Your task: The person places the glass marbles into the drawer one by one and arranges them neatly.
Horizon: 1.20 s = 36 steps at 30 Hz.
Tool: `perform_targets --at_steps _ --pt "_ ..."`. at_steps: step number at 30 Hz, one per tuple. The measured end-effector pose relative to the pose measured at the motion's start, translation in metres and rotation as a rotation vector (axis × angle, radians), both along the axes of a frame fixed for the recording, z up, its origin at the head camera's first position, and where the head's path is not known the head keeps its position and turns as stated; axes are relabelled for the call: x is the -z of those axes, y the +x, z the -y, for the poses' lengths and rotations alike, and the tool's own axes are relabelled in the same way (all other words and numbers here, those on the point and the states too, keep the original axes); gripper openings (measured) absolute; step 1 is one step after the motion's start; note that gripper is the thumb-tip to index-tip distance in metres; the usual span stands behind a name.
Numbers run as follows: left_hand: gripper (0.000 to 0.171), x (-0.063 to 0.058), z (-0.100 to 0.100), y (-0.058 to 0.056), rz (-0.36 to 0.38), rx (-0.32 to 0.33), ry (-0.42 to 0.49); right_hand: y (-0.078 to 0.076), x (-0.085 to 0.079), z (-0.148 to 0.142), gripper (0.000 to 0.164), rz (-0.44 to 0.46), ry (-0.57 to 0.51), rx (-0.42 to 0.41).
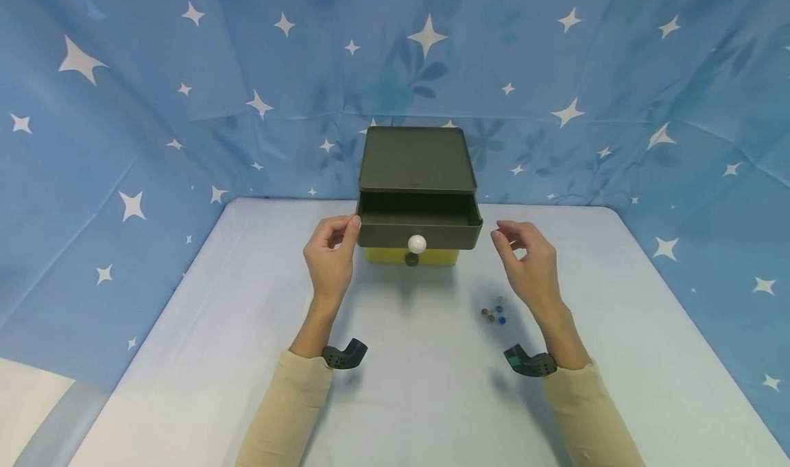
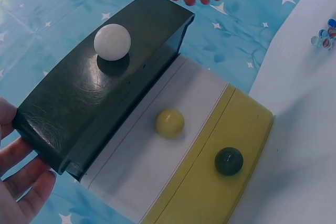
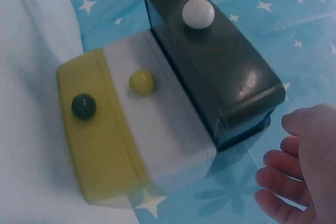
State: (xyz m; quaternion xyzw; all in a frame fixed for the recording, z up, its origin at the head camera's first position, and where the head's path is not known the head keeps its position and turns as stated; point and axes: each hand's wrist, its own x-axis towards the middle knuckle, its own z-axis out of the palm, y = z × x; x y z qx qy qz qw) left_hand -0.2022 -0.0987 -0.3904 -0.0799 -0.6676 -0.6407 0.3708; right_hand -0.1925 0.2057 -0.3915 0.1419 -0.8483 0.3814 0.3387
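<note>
A small drawer cabinet with a dark green top (image 1: 417, 158) stands at the back of the table. Its dark green top drawer (image 1: 385, 236), with a round white knob (image 1: 417, 244), is pulled out and its visible inside is bare. At the drawer's left front corner, my left hand (image 1: 330, 261) pinches the edge between thumb and fingers. My right hand (image 1: 532, 265) hovers just off the right corner, fingers loosely bent and holding nothing. Below, the white drawer (image 2: 131, 169) with a yellow knob (image 2: 170, 123) and the yellow drawer (image 2: 202, 187) with a green knob (image 2: 229, 161) are closed.
Several glass marbles (image 1: 499, 309) lie on the white table (image 1: 204, 357), right of the cabinet and close to my right forearm. A blue curtain (image 1: 296, 62) with white stars hangs behind the table and along its sides.
</note>
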Motion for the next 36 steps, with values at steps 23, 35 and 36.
perform_targets --at_steps 23,35,36 --pt "0.015 0.001 0.002 -0.001 0.015 0.004 -0.002 -0.002 0.012 -0.019 0.024 0.118 0.089 0.037" --pt "0.011 -0.024 -0.005 0.02 0.018 -0.007 -0.017 -0.008 0.024 -0.035 0.026 0.263 0.174 -0.018" --pt "0.012 -0.024 -0.005 0.02 0.02 -0.005 -0.017 -0.009 0.025 -0.036 0.026 0.277 0.178 -0.022"
